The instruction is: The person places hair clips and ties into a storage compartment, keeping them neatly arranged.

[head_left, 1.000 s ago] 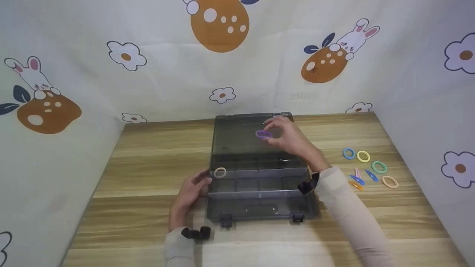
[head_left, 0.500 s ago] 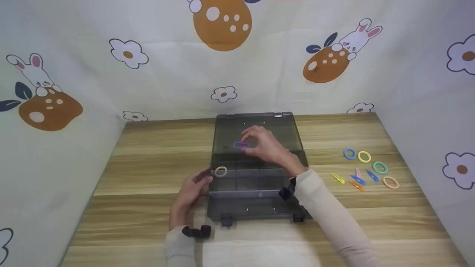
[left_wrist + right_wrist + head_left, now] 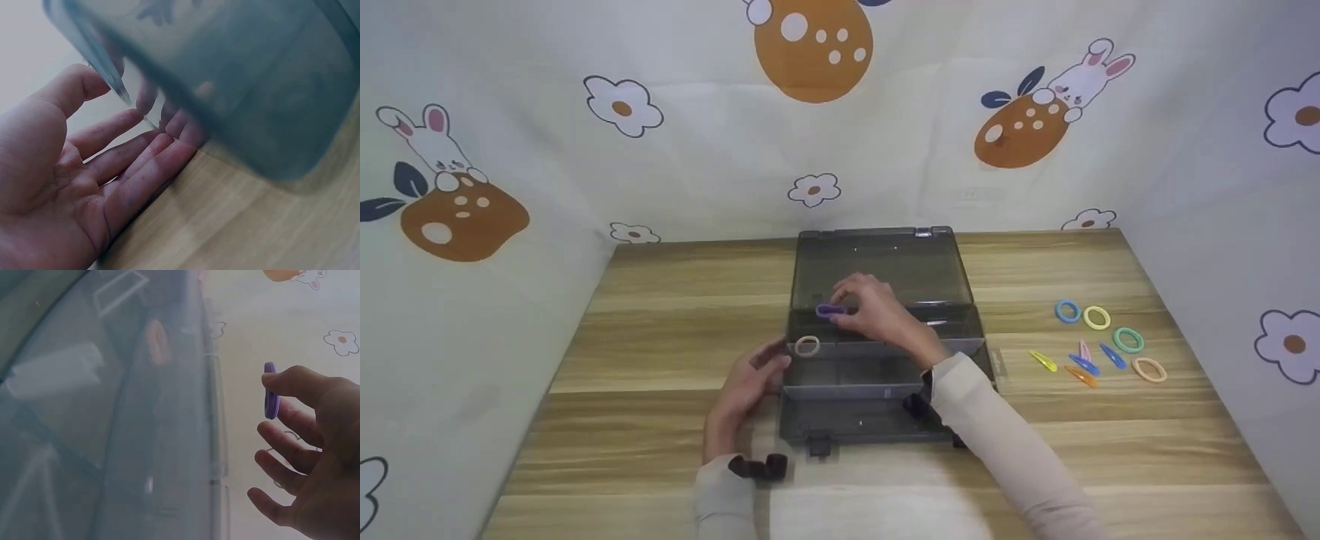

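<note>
A purple hair tie [image 3: 823, 310] is pinched between thumb and index finger of my right hand [image 3: 870, 306], over the back row of the dark see-through organizer box [image 3: 825, 421]. In the right wrist view the hair tie [image 3: 271, 402] stands edge-on, the other fingers spread loosely below it. My left hand [image 3: 746, 386] lies along the box's left side. Its fairly straight fingers [image 3: 129, 163] touch the outer wall, thumb at the edge. A beige hair tie [image 3: 808, 346] shows near the box's left end, by a divider.
The box lid [image 3: 877, 259] lies folded back toward the patterned curtain [image 3: 720, 150]. On the table's right lie blue [image 3: 1058, 310], yellow [image 3: 1108, 318], green [image 3: 1116, 340] and peach [image 3: 1138, 367] hair ties, with several hair clips [image 3: 1081, 364]. Dividers split the box into compartments.
My right hand has carried the purple hair tie left and nearer, from over the lid to above the back row. My left hand has stayed at the box's side.
</note>
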Action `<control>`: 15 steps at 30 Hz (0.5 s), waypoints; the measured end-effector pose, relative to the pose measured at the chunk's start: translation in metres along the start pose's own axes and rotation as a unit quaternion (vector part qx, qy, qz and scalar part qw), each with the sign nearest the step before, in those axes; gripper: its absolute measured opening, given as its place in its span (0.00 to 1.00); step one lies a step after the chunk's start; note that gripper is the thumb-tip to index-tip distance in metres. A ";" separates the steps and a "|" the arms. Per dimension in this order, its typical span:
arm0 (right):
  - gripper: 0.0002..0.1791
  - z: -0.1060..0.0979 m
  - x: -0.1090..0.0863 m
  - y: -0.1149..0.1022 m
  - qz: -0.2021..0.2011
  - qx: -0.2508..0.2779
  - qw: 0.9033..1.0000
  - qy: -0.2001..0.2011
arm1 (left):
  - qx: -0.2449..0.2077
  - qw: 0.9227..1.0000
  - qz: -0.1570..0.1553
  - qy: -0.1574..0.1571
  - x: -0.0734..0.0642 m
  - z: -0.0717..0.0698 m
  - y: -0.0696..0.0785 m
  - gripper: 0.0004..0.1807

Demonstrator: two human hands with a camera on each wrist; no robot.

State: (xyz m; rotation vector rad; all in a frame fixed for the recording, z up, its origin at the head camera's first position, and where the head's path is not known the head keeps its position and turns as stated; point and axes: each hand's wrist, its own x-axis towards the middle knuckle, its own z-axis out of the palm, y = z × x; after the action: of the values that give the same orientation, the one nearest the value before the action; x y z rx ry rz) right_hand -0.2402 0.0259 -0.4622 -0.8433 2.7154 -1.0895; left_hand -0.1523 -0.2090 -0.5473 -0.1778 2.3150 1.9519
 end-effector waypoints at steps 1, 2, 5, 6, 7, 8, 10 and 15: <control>0.12 0.002 0.000 0.001 0.002 -0.004 1.000 0.000 | 0.000 1.000 0.000 0.001 0.000 0.000 0.000 0.27; 0.12 0.004 0.000 0.001 0.002 -0.007 1.000 0.001 | 0.001 1.000 -0.001 0.002 0.000 0.000 0.001 0.27; 0.11 0.008 0.000 0.005 0.000 -0.015 1.000 -0.005 | 0.001 1.000 -0.002 0.002 0.001 0.001 0.001 0.28; 0.11 0.009 0.000 0.007 0.002 -0.015 1.000 -0.010 | 0.002 1.000 -0.001 0.002 0.000 0.001 0.002 0.28; 0.11 0.010 0.000 0.009 0.003 -0.015 1.000 -0.014 | 0.003 1.000 -0.001 0.002 0.000 0.001 0.002 0.28; 0.11 0.011 0.000 0.011 0.004 -0.014 1.000 -0.018 | 0.006 1.000 0.002 0.001 -0.001 0.001 0.002 0.28; 0.11 0.013 0.000 0.015 0.008 -0.013 0.999 -0.030 | 0.004 1.000 0.004 -0.001 -0.001 0.000 0.002 0.28; 0.12 0.018 -0.001 0.021 0.017 -0.023 0.999 -0.046 | -0.010 1.000 0.012 -0.006 -0.001 -0.001 0.000 0.27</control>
State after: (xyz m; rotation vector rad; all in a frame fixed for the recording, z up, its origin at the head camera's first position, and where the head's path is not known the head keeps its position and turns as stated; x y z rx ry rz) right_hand -0.2439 0.0281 -0.4896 -0.8287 2.6777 -0.9595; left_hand -0.1515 -0.2102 -0.5473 -0.1407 2.3013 1.9810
